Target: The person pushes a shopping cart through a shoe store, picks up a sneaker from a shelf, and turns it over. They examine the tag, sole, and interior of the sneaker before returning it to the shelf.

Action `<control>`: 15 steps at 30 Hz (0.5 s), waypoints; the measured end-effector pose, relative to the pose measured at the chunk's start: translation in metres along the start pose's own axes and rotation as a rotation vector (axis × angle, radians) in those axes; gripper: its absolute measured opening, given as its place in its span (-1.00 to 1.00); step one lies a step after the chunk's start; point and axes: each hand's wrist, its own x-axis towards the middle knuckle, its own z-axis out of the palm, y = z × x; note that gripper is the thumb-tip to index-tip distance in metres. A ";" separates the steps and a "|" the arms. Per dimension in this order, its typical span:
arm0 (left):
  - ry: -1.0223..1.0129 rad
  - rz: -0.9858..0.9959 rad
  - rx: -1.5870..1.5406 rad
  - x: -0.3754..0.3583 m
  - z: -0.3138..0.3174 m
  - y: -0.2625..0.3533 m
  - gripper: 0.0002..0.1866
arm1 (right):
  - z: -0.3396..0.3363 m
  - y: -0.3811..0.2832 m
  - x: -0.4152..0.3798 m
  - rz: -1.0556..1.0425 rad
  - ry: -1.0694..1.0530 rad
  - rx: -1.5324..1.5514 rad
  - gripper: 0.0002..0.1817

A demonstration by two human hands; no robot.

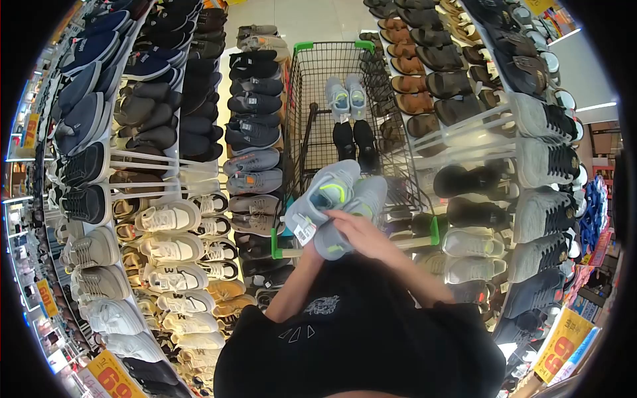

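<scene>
A pair of light grey sneakers (325, 194) with yellow-green trim is held in front of my chest, above the handle end of a shopping cart (307, 142). My left hand (310, 251) grips them from below at the heel end, its fingers mostly hidden behind the shoes. Across the right-hand sneaker lies my right hand (358, 235), thumb and fingers against its upper. A white barcode tag (304, 231) hangs by the left sneaker's heel. Inside the cart are another pair of grey sneakers (341, 99) and, nearer me, a pair of black shoes (344, 140).
Shoe racks line both sides, with cream sneakers (169, 217) to the left and brown sandals (411, 84) to the right. Grey sneakers (542, 164) jut out on clear holders at right. Yellow price signs (564, 343) stand low. Pale floor (292, 18) lies beyond the cart.
</scene>
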 end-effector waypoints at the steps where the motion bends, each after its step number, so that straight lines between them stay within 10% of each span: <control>1: -0.025 0.082 0.029 0.002 -0.006 0.004 -0.31 | -0.001 -0.005 0.005 0.013 -0.006 0.008 -0.57; 3: 0.096 0.091 0.193 0.005 -0.005 0.016 -0.33 | -0.006 -0.023 0.013 0.212 -0.165 -0.222 -0.38; 7: 0.553 0.082 0.420 0.033 0.015 0.040 -0.32 | -0.010 -0.003 0.044 -0.020 -0.153 -0.193 -0.15; 15: 0.566 0.003 0.935 0.124 0.020 0.138 -0.36 | -0.015 0.115 0.178 0.247 0.029 0.420 -0.05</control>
